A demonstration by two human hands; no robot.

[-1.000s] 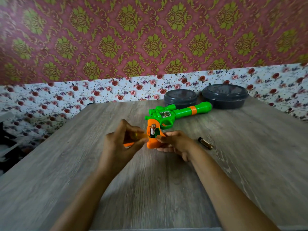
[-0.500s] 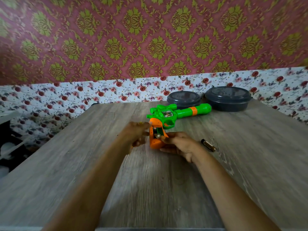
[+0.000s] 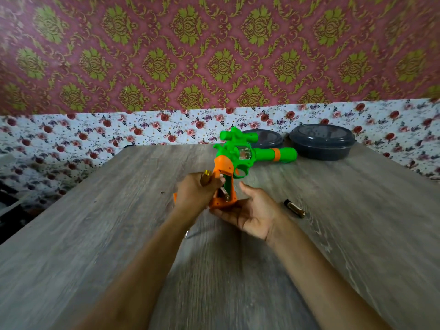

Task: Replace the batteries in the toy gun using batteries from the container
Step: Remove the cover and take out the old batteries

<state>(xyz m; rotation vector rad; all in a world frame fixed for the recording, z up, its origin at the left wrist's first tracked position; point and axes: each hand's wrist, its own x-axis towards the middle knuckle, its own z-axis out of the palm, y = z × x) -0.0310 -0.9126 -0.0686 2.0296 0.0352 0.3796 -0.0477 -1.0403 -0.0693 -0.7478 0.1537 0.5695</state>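
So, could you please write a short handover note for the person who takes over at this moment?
Left hand: holds the held battery beside the toy gun.
Right hand: open, palm up, under the orange grip.
Gun: grip compartment open, inner battery visible inside.
Loose battery lies on the table; smaller lidded container and larger lidded container stand at the back.
Done: compartment opened.
Left: finish the swap, refit the cover. Old or new batteries: cannot tell.
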